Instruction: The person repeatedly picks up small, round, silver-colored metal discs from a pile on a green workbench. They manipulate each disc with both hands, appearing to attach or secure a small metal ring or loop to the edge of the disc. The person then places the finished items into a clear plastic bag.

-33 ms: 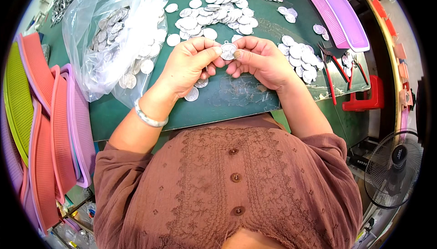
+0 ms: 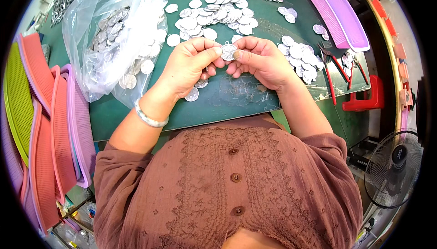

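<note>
A round silver medal pendant point(image 2: 228, 52) with a small loop at its top is pinched between my two hands, above the front part of the table. My left hand point(image 2: 193, 60), a pale bangle on its wrist, grips the medal's left edge between thumb and fingers. On the opposite edge, my right hand point(image 2: 261, 62) holds it with the thumb on the front face. Below my left hand lie a few loose medals point(image 2: 192, 95), partly covered by the fingers. Beyond both hands spreads a large heap of similar medals point(image 2: 218, 14); a smaller pile point(image 2: 301, 58) sits beside my right hand.
At left, a clear plastic bag point(image 2: 114, 44) holds more medals. Stacked coloured baskets point(image 2: 61, 130) stand beyond the table's left edge. Red-handled pliers point(image 2: 329, 76) lie at right, near a purple basket point(image 2: 339, 12). A red stool point(image 2: 371, 95) and a fan point(image 2: 393, 167) are off the right side.
</note>
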Demonstrator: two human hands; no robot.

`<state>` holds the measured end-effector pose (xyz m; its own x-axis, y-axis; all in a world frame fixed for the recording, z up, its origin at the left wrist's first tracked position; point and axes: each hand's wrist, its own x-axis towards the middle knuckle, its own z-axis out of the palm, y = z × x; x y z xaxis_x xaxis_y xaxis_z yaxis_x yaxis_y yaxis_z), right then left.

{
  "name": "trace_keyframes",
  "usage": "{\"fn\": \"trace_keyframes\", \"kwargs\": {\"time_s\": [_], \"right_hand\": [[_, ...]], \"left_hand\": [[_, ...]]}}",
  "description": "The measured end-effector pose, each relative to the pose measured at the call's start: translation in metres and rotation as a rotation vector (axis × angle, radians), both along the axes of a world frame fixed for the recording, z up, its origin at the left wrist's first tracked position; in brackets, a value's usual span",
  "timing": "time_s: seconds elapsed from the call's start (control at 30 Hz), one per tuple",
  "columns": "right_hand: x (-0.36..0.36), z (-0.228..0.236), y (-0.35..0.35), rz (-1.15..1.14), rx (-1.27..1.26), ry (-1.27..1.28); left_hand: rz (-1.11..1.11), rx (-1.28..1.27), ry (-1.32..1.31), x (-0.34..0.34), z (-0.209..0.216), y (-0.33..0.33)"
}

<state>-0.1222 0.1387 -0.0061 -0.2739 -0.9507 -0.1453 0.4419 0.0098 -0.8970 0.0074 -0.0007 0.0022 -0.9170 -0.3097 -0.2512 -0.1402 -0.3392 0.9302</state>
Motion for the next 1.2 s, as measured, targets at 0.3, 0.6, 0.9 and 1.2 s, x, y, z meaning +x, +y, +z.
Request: {"fn": "trace_keyframes", "kwargs": {"time_s": [0.3, 0.6, 0.9, 1.2], "right_hand": [[0.014, -0.009, -0.003, -0.384, -0.01, 0.938], [0.016, -0.006, -0.007, -0.431, -0.262, 1.216], [0.012, -0.006, -0.007, -0.389, -0.259, 0.902], [0.008, 0.006, -0.002, -0.192, 0.067, 0.344]], "left_hand": [[0.069, -0.053, -0.06, -0.002, 0.001, 0.006], [0.078, 0.017, 0.066, -0.005, -0.006, 0.003], [0.117, 0.015, 0.055, -0.005, -0.008, -0.005], [0.086, -0.004, 0.109, -0.004, -0.006, -0.004]]}}
